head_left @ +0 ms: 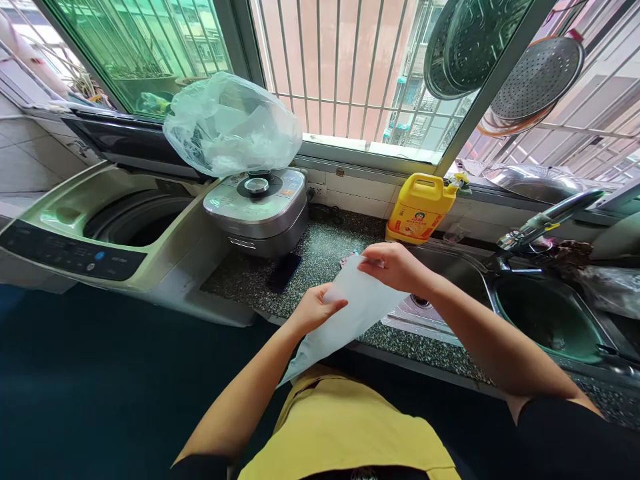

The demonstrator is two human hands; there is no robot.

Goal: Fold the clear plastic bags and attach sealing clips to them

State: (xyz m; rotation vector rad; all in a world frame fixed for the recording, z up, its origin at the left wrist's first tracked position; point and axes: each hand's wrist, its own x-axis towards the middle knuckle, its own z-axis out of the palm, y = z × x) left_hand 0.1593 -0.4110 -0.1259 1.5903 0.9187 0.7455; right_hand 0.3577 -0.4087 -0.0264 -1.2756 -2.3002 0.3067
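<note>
Both hands, left hand (pixel 314 308) and right hand (pixel 391 265), pinch a thin translucent plastic bag (pixel 345 313) above the speckled counter (pixel 325 257).

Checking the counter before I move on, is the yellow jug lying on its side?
No, the yellow jug stands upright beside the sink.

Thin translucent plastic bag (pixel 350 307) — speckled, polished stone counter (pixel 325 257).

A single head-worn camera looks forward and down, close over the countertop (pixel 325 260).
</note>
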